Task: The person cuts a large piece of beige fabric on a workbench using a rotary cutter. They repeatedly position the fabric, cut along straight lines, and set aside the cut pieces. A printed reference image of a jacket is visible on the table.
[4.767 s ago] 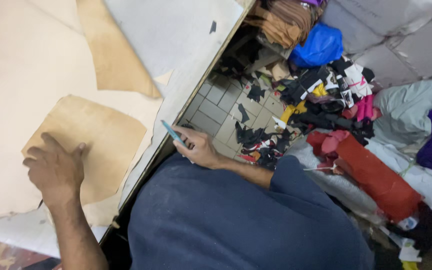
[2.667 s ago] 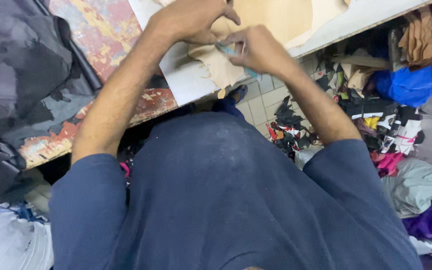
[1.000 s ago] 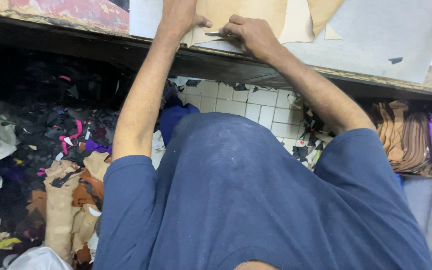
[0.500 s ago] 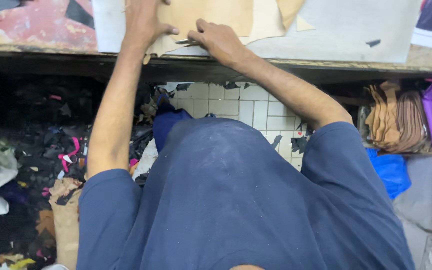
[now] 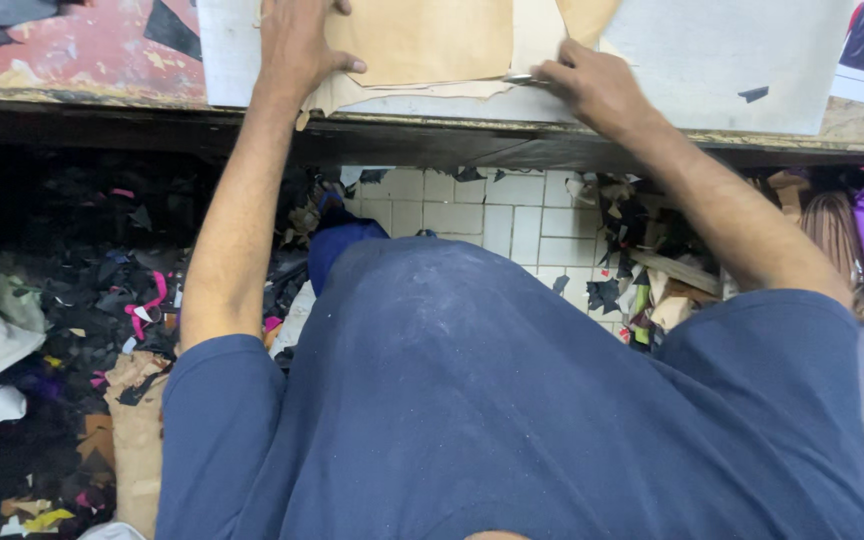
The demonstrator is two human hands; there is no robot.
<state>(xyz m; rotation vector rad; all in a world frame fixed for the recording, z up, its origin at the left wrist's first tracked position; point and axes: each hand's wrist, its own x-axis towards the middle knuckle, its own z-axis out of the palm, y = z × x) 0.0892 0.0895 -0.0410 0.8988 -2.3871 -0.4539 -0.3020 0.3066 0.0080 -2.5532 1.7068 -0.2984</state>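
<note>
Template (image 5: 422, 40) under left hand (image 5: 297, 40) (flat)

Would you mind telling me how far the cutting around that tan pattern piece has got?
Already done: I cannot tell; no finished cut edge shows. In hand: the left hand presses the tan pattern flat on the pale leather sheet, while the right hand holds a small blade at the pattern's lower right corner. Left: the sheet remains joined beneath the pattern.

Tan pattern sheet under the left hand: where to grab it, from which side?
Probably the tan pattern sheet by its near edge, from the person's side: it lies flat, pinned by the left hand, overhanging the pale layer at the table edge. The right hand works its right side.
</note>
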